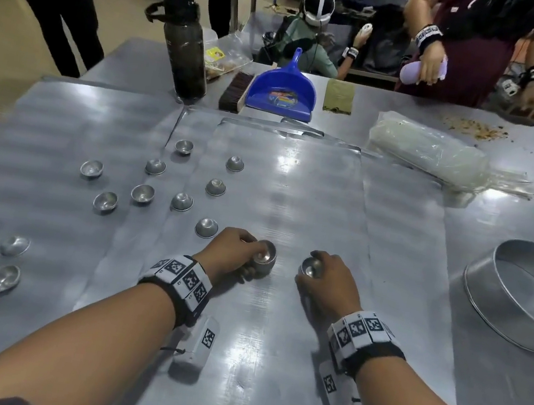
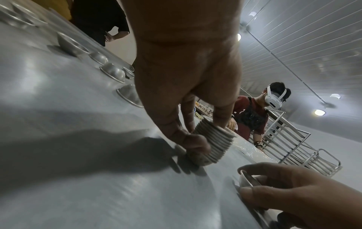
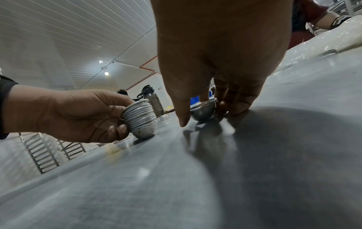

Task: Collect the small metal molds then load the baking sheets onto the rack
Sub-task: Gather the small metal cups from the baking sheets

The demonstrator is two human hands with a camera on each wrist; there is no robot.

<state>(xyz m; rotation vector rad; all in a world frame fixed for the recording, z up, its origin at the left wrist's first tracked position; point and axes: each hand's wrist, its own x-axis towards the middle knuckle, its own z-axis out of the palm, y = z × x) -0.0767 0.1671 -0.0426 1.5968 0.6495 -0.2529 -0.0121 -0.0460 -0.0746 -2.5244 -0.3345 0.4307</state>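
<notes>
Mold stack (image 1: 264, 259) sits gripped within left hand (image 1: 230, 251) fingers (image 3: 117, 129).

Even, fairly dim overhead light from ceiling lamps (image 2: 319, 112), glare streaks on the sheets (image 1: 284, 170), soft dark shadows under both hands in the wrist views, near surface blurred there, head view sharp at centre, strong fisheye bending at all edges, wrist pictures slightly noisy.
</notes>
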